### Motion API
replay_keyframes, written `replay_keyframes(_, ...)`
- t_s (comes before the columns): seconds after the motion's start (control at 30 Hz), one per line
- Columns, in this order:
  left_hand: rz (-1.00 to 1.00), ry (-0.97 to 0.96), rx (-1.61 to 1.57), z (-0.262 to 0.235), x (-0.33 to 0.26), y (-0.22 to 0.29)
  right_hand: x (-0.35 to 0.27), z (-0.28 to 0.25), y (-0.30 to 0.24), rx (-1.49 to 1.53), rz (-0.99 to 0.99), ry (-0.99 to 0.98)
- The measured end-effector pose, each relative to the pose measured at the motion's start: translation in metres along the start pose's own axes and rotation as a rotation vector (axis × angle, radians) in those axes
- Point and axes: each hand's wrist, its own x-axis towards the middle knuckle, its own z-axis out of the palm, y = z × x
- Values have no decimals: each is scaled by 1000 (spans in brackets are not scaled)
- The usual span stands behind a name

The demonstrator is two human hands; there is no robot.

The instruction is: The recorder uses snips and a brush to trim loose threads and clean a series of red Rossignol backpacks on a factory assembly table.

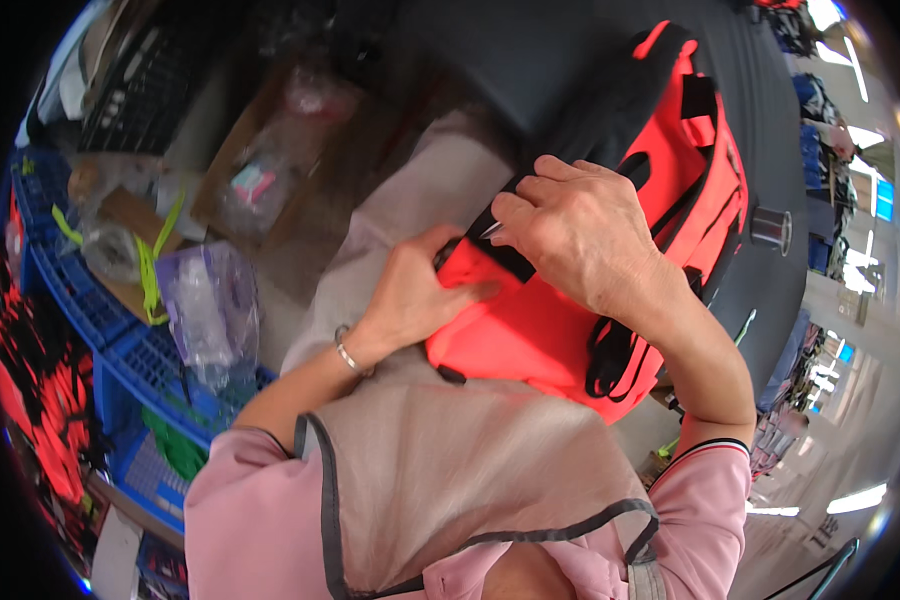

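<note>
A bright red-orange backpack (530,335) with black straps and trim lies over my lap and the dark table. My left hand (420,290) is closed on its near left edge, thumb on top of the red fabric and fingers behind. Over the black trim of the same bag, my right hand (580,225) is closed with its fingers curled in. A small shiny metal tip pokes out below those fingers; the rest of it is hidden in the fist. Black strap loops hang at the bag's right side.
The dark table (770,130) carries a metal spool (772,230) to the right. At left stands a blue plastic crate (80,320) with a clear plastic bag (210,310) and yellow-green cord (152,270). A cardboard box (240,150) sits behind, beside a black crate (145,90).
</note>
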Motion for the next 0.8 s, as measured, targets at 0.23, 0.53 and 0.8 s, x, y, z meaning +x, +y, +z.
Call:
replay_keyframes(0.23, -45, -229, -477, -19, 11, -27, -27, 24, 56, 756, 668, 767)
replay_keyframes(0.53, 450, 229, 219, -6, 115, 71, -27, 70, 50, 1343, 904, 1071)
replay_keyframes(0.8, 134, -68, -37, -13, 169, 68, -2, 65, 57, 1376, 885, 1019)
